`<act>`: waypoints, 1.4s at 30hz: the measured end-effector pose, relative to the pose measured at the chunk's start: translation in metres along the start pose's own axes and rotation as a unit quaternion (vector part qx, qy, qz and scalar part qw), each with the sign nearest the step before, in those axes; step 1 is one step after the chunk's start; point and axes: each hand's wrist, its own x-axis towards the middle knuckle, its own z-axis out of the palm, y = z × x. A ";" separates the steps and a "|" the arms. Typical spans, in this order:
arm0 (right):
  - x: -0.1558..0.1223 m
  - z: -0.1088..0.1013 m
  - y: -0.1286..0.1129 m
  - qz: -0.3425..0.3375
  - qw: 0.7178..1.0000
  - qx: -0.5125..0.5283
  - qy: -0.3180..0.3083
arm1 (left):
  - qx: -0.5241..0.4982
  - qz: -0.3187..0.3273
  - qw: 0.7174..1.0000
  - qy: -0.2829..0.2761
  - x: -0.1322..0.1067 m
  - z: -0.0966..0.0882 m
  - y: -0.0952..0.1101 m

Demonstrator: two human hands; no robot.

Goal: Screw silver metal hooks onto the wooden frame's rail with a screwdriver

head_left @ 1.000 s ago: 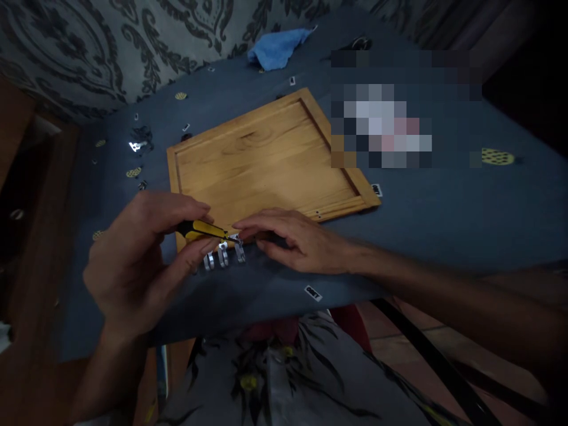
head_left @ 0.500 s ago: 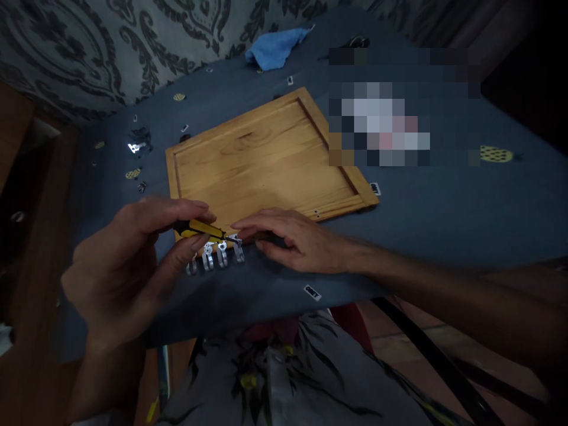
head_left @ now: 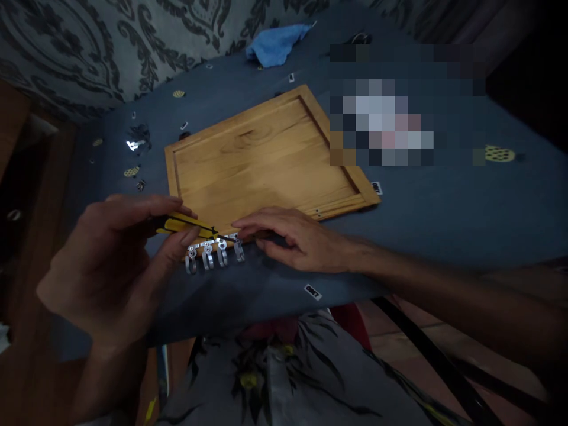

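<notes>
A framed wooden panel [head_left: 261,160] lies flat on a dark blue cloth. Along its near edge sits a shiny metal hook rack [head_left: 213,251] with several curved hooks hanging over the edge. My left hand [head_left: 110,266] grips a yellow and black screwdriver [head_left: 184,223], its tip pointing right toward the rack's right end. My right hand [head_left: 293,236] rests on the panel's near edge, fingers pressed together at the rack's right end, beside the screwdriver tip. What the fingertips pinch is too small to see.
A blue rag [head_left: 275,44] lies at the far side of the table [head_left: 444,219]. Small metal bits [head_left: 135,144], yellow discs [head_left: 499,154] and small black-and-white tags [head_left: 313,291] are scattered on the cloth. A patterned wall covering stands behind. My lap in patterned fabric is below the table edge.
My left hand has drawn back to the left with the screwdriver, uncovering more of the hook rack. My right hand has stayed in place.
</notes>
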 end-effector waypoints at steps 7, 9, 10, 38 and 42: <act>0.000 -0.001 -0.001 0.007 1.000 -0.001 -0.004 | 0.003 0.041 0.998 -0.043 0.000 0.001 0.001; 0.000 -0.001 -0.001 0.003 1.000 -0.001 -0.002 | 0.001 0.063 0.997 -0.048 0.000 0.002 0.001; 0.000 -0.001 -0.001 0.001 1.000 -0.001 -0.001 | 0.001 0.069 0.996 -0.048 -0.001 0.002 0.001; 0.000 -0.001 -0.002 0.001 1.000 -0.005 -0.003 | 0.034 0.078 0.990 -0.116 0.004 0.000 0.012; -0.001 -0.001 -0.001 0.003 1.000 -0.001 -0.004 | 0.010 0.050 0.991 -0.127 0.005 -0.004 0.016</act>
